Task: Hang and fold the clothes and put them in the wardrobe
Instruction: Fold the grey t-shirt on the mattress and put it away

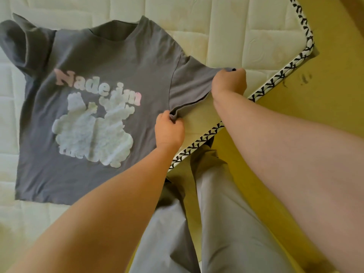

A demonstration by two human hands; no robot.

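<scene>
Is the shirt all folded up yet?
Not yet. The grey T-shirt lies spread print-up on the mattress. The left hand and right hand grip its sleeve. Folding and putting it away are left; no wardrobe shows.

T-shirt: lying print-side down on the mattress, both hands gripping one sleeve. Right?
Not quite. The head view shows the T-shirt lying print-side up on the mattress. The rest holds: the left hand and right hand both grip one sleeve.

Grey T-shirt (110, 62), white-pink print (92, 123)
</scene>
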